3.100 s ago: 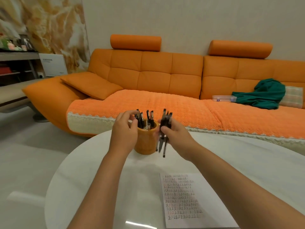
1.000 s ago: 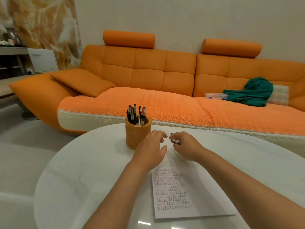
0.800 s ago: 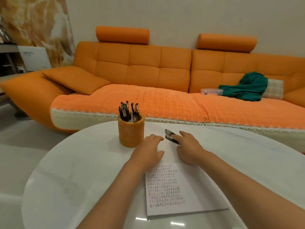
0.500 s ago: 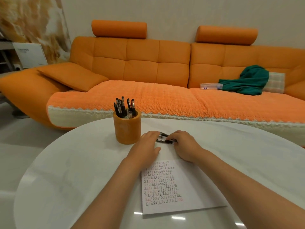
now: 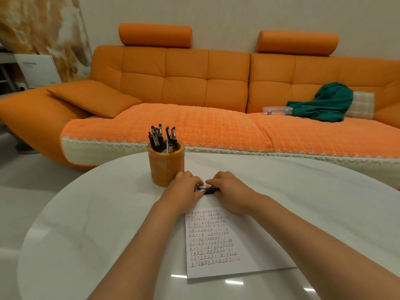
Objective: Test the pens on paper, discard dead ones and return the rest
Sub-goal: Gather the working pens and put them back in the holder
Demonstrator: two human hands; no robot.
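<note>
While both forearms reach over the white bench (image 5: 104, 213), the left hand (image 5: 186, 190) and right hand (image 5: 232, 192) each have a closed grip, fingers curled on opposite ends of a small bunch of dark pens (image 5: 206, 189). The bunch lies across the top edge of the written paper (image 5: 216, 245), near the orange holder (image 5: 166, 167).

Paper (image 5: 213, 236) carries rows of handwritten 正 characters.
</note>
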